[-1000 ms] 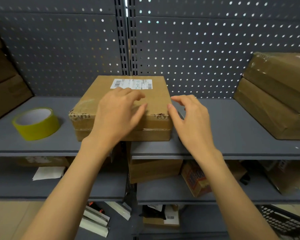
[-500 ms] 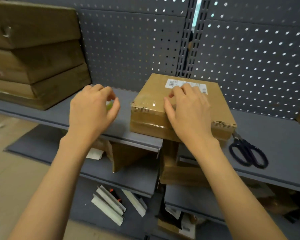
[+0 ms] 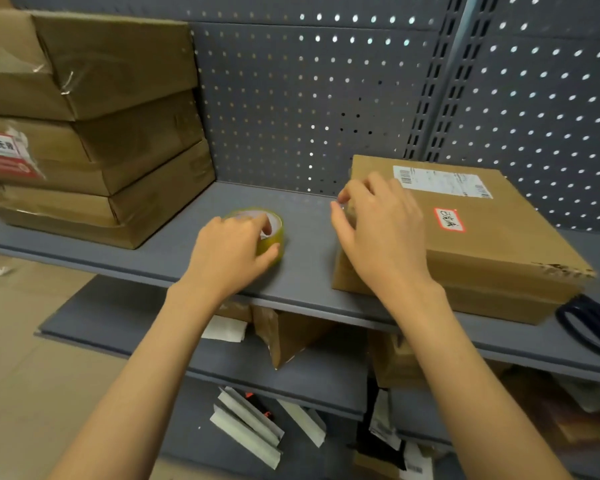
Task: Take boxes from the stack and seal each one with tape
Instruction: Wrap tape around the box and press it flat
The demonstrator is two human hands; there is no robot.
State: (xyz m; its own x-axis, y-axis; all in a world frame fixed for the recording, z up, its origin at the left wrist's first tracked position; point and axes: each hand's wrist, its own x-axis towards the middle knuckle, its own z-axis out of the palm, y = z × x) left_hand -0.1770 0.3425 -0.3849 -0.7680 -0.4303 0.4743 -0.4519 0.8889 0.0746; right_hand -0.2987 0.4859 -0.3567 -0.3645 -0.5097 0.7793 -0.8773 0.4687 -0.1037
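A flat cardboard box [image 3: 492,251] lies on the grey shelf [image 3: 305,271], with a white shipping label and a red-bordered sticker on top. My right hand [image 3: 378,230] lies over the box's left edge, its fingers bent around the near-left corner. To the left, a yellow tape roll [image 3: 274,226] lies flat on the shelf. My left hand [image 3: 229,251] grips it, fingers in the core and thumb on the outer side. A stack of three cardboard boxes [image 3: 118,133] stands at the far left of the shelf.
Black-handled scissors [image 3: 593,327] lie at the shelf's front edge, right of the box. A perforated grey back panel [image 3: 309,98] closes the shelf behind. Lower shelves hold torn cardboard [image 3: 291,334], white paper strips [image 3: 246,427] and other parcels.
The view swung left, bringing the stack of boxes into sight. My left hand left the box, reached left and took hold of the tape roll. My right hand moved onto the box's left edge.
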